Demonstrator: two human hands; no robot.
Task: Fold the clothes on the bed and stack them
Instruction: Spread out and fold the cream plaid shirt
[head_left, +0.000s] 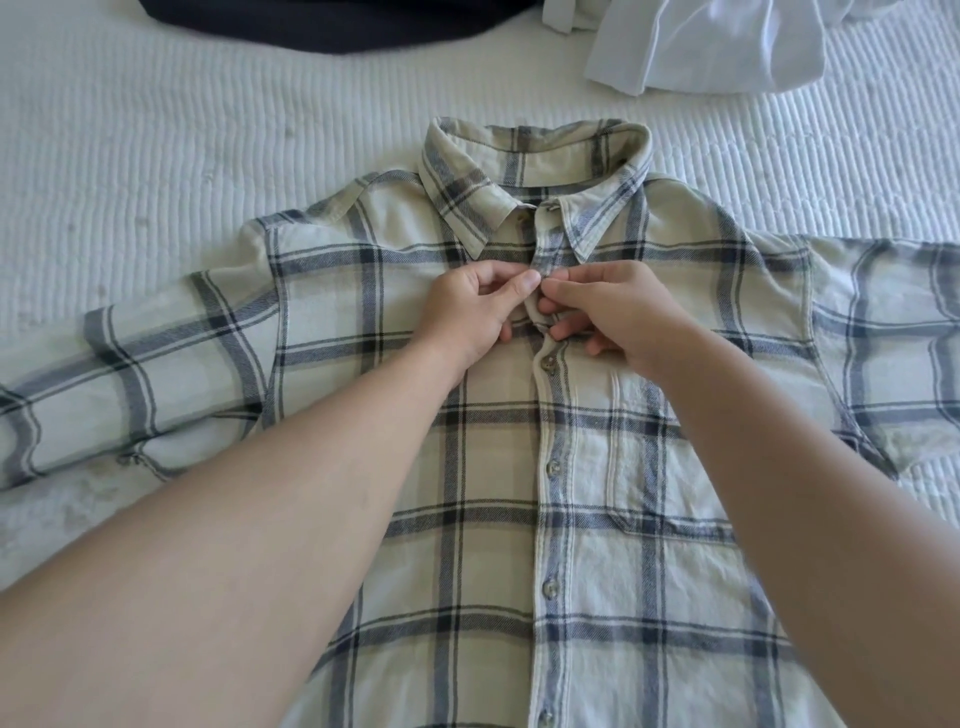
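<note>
Cream-and-navy plaid shirt (493, 467) flat on bed (156, 156), front up, collar at 12 o'clock, sleeves spread, mostly buttoned. White garment (717, 47) crumpled at 1 o'clock; dark garment (311, 26), possibly folded, at 11.

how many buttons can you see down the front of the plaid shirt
4 small grey buttons show on the cream-and-blue plaid flannel shirt placket. More may hide under the hands or collar.

No text, label, brand, number or sign can be read anywhere in the view. The plaid shirt (519, 467) shows only its checked pattern and plain buttons.
</note>
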